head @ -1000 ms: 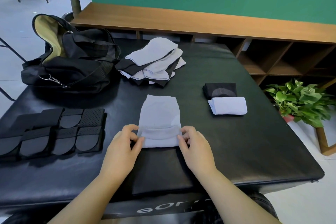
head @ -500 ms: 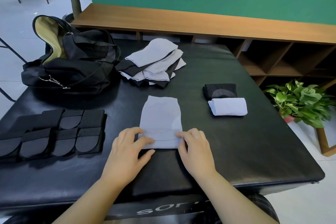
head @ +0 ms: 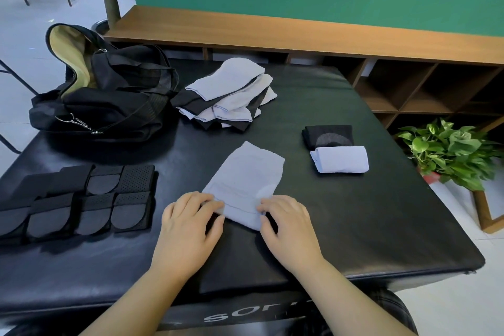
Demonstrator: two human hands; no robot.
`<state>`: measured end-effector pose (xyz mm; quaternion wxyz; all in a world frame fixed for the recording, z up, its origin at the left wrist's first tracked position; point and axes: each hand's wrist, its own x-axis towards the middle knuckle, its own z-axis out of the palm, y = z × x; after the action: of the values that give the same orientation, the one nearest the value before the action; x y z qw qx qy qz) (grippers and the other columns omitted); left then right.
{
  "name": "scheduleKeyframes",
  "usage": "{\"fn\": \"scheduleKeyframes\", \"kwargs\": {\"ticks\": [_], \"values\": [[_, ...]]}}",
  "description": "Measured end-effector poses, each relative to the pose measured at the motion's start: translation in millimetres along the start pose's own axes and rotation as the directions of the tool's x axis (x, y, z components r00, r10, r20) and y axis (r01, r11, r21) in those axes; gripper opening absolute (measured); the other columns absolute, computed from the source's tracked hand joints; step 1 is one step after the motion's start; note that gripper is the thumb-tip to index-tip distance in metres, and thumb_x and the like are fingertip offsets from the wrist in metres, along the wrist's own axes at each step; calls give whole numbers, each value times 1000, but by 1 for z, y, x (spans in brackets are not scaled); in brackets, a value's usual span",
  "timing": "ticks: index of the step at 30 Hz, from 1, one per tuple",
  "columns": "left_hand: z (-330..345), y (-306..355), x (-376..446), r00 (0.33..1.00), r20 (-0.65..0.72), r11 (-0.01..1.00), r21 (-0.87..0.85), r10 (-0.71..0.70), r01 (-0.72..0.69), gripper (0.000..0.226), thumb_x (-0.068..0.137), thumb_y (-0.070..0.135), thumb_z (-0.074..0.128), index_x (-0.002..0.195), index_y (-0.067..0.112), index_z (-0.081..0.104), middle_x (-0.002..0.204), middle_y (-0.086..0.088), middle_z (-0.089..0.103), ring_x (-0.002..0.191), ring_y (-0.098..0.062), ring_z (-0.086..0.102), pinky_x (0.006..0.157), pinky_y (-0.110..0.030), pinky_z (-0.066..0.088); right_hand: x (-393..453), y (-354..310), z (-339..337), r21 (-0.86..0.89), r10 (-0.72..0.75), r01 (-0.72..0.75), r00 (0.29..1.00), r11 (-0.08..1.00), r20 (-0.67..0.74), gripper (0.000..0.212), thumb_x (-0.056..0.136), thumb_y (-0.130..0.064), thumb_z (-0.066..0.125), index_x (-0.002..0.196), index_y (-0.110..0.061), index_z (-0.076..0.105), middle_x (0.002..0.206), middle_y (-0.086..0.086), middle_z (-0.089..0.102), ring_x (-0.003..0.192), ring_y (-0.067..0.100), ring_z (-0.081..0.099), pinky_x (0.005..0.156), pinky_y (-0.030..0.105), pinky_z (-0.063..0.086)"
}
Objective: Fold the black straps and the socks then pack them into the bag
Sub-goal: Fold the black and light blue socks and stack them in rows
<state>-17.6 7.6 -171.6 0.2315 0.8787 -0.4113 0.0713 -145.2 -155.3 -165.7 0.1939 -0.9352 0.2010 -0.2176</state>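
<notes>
You are working at the black padded bench [head: 354,226], and it is carrying everything the task needs. The bag [head: 109,101] is sitting at the far left with its mouth gaping open; it is looking soft and slumped, so you are likely needing one hand to hold the opening while the other loads it.

The straps [head: 81,199] are lying near left, already folded into flat rows. They are looking stiffer and grippier than the socks, so lifting them as a stack from both ends should be keeping the folds.

The sock pile [head: 229,95] is waiting just right of the bag, white and black pieces overlapping loosely. These are light and limp, and a pinch at one corner is likely dragging neighbours along.

The sock [head: 245,180] you are folding is lying flat in front of you, angled away to the right, its near end doubled over. Being thin and soft, it is probably springing open unless you are pressing the crease. Take it at the two near corners.

Two folded socks, the white one [head: 341,159] touching the black one [head: 328,136], are sitting to the right.

Your left hand [head: 188,229] and right hand [head: 289,229] are both gripping the sock's folded near edge, fingers curled over it at either side.
</notes>
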Motion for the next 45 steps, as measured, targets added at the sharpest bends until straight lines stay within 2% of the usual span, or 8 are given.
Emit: {"fn": "scheduleKeyframes", "kwargs": {"ticks": [7,13,19,26,32,37,41,45], "values": [[-1,4,4,978,131,987,52,-161,155,83,80,71,15,144,22,36,155,4,24,144,-14,6,115,-38,3,-4,2,-3,115,-213,196,963,974,166,29,89,-21,45,107,-31,65,118,-25,61,123,1,40,106,16,18],[-6,2,-3,982,38,981,-58,186,-184,42,79,53,50,114,31,57,126,8,51,120,-16,43,101,-35,23,2,5,-2,69,27,-24,999,997,-37,35,88,-25,40,114,-22,63,127,-14,56,125,2,40,106,22,26],[1,-2,-6,964,-51,964,-45,261,-263,21,83,35,47,92,33,67,101,14,53,99,-12,47,88,-26,27,13,6,-2,-83,244,-234,958,969,149,43,99,-31,38,142,-30,36,155,-16,18,145,5,2,116,29,-2],[5,-6,-5,996,-85,999,-32,-4,1,32,73,-4,70,95,19,69,88,5,51,80,-16,45,70,-32,42,2,2,-1,-103,213,-211,977,972,10,34,83,-31,45,109,-21,65,118,-9,58,112,18,50,95,24,28],[1,-1,-3,998,12,996,-58,-62,62,42,87,36,38,121,19,56,121,7,58,112,-15,54,100,-36,37,-11,1,-7,-8,54,-53,998,999,23,22,84,-28,44,89,-27,65,90,-19,61,85,6,48,79,19,33],[-1,1,-2,987,142,997,16,-78,77,74,84,58,12,145,23,33,152,9,30,143,-9,18,116,-34,5,-16,1,-11,65,-107,102,992,993,72,20,84,-26,47,89,-28,66,87,-20,63,87,4,52,81,20,39],[-3,0,-4,991,129,1000,-8,-28,29,72,84,62,20,143,25,36,151,9,30,142,-6,18,117,-29,2,-11,3,-11,77,114,-109,992,991,-63,28,86,-17,50,109,-25,63,113,-15,58,107,6,46,94,27,41],[-5,0,-9,966,169,980,-47,197,-192,57,83,57,45,133,28,47,141,10,46,133,-4,30,113,-27,9,-4,3,-12,-13,300,-300,953,954,37,39,94,-20,46,133,-28,49,144,-12,37,134,7,28,107,21,17]]}}
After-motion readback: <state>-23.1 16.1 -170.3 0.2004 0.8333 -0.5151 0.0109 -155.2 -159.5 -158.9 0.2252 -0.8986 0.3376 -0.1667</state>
